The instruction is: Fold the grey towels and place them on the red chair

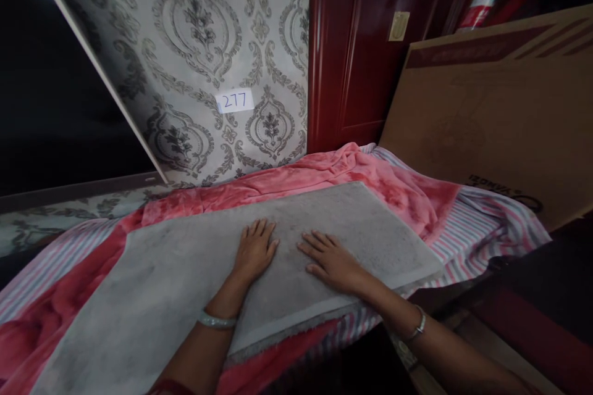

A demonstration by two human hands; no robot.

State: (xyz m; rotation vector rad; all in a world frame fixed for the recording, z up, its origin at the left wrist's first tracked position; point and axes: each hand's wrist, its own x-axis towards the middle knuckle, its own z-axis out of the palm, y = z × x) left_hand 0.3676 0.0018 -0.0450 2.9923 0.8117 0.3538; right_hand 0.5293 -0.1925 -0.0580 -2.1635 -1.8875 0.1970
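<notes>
The person's left forearm (199, 352) and right forearm (456, 352) lie nearest, reaching in over the near edge of a pink-red blanket (403, 191). A pale greenish bangle (217, 320) circles the left wrist, and a thin silvery bracelet (420, 323) the right.

A grey mat (185, 278) lies flat across the blanket, leaving a strip bare along the blanket's far edge and a wider patch toward its right corner. The mat's left end runs out of view at the bottom, and its near side shows a rough, fringed lower edge (a second layer or the backing, I cannot tell which).

The left hand (254, 251) rests palm down near the middle of the mat, its fingers close together and straight, the thumb held apart. The right hand (332, 261) lies palm down just beside it, toward the mat's right end, fingers stretched out and slightly parted. Neither grips anything.

Under the blanket, a striped cloth (467, 228) shows beyond its left and right edges. Past the far edge rises a patterned wall (204, 49) with a paper label (235, 100) reading 277, between a dark screen (60, 92) and a dark red panel (338, 43). A cardboard box (491, 105) stands at the right.
</notes>
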